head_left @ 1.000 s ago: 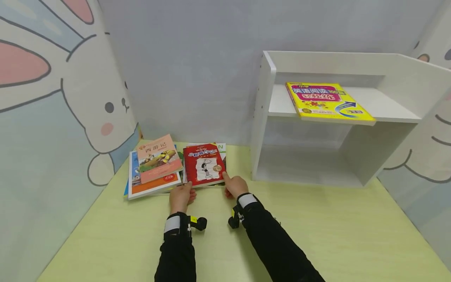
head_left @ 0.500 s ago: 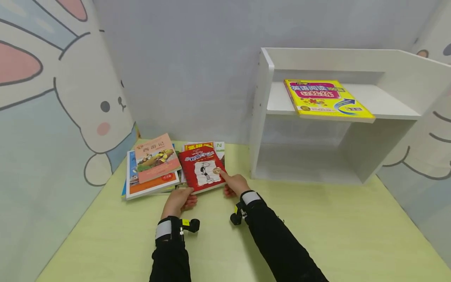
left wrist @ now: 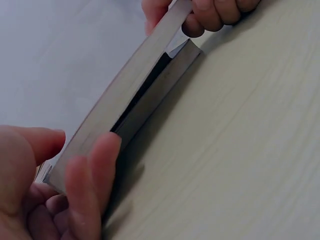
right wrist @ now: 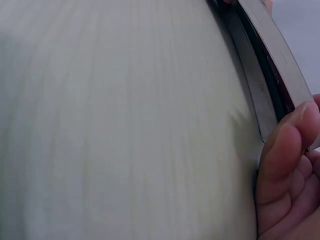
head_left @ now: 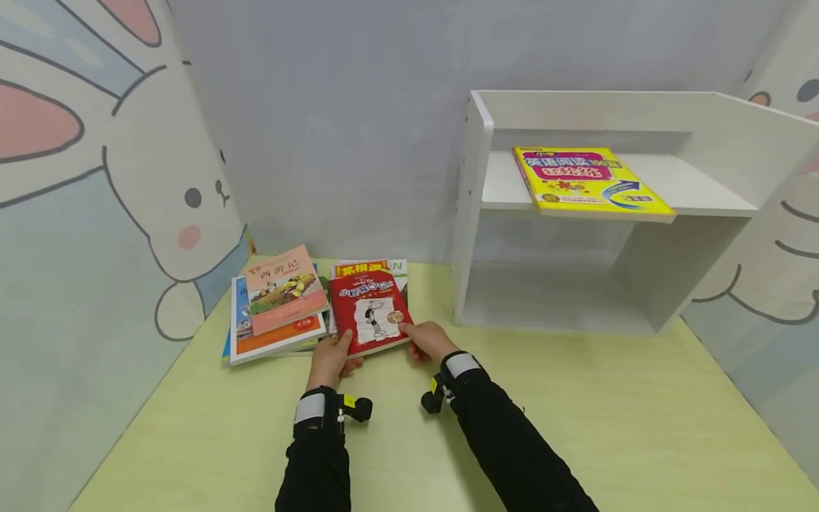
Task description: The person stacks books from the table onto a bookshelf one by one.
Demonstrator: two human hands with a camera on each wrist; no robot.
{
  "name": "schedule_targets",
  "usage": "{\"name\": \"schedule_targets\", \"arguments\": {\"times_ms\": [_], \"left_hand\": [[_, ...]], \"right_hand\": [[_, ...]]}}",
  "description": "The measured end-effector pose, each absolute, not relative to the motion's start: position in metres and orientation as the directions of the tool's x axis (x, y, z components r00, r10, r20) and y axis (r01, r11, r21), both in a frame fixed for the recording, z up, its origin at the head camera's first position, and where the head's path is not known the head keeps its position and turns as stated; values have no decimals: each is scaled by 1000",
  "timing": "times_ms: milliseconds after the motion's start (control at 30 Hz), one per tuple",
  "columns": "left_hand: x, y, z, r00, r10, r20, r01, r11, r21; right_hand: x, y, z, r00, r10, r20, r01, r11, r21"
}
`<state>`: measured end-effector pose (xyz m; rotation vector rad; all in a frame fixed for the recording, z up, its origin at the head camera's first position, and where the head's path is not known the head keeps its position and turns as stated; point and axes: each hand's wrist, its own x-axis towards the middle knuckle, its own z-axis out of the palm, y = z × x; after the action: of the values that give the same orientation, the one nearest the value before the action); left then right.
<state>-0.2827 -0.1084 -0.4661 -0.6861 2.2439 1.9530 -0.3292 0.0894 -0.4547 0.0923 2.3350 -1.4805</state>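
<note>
A red paperback book with a cartoon figure on its cover lies over other books on the pale table. My left hand pinches its near left corner, thumb on the cover and fingers beneath. At the near right corner my right hand grips it the same way. In the left wrist view the page edge of the red book is raised a little above another book, with a dark gap between. The right wrist view shows fingers under the book's corner.
To the left lies a stack with a pink book on top of an orange-and-blue one. A yellow-titled book shows behind the red one. On the right stands a white shelf with a yellow book overhanging its upper board.
The red book has slid toward me off the book behind it, uncovering a yellow title. It tilted, then straightened somewhat. Both hands have moved slightly with it.
</note>
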Motion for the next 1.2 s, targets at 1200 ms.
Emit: {"name": "schedule_targets", "arguments": {"times_ms": [1200], "left_hand": [[-237,-53,-454,-942,-283,-181,-250,230,940]], "right_hand": [[-261,128,-446,-981,-90,-171,141,272,-952]]}}
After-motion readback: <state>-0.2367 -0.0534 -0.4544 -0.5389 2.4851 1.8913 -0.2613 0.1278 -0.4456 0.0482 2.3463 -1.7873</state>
